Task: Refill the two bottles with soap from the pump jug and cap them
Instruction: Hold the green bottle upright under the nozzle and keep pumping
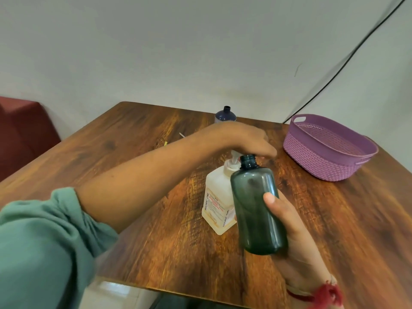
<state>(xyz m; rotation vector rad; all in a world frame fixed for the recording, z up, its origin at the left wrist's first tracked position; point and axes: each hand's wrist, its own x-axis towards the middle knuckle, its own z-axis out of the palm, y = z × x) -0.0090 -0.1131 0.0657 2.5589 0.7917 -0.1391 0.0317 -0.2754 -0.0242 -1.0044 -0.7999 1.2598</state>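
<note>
1st fill in hand: L hand (243, 137) sits over the top of the pump jug (219, 204), palm covering the pump head; its fingers (267, 150) drape down past it, can't tell if they hook the head or just press flat; R hand (298, 241) grips the green bottle (256, 208) round its lower body, thumb on the front; bottle is lifted off the table (133, 134), tilted, open neck right beside the white pump stem (234, 160) and just under the L fingers; spout is hidden by the hand, so we can't confirm it's over the neck; no soap level visible thru the tint. To do this well, imo: get the neck directly under the spout tip before pressing; hold the bottle nearer upright; slow full strokes, push straight down so the jug doesn't tip or skid; watch for drips down the outside. Blue bottle (225, 114) stands uncapped at the far edge, well apart; purple basket (323, 161) sits far right; caps not identifiable from here.
</note>
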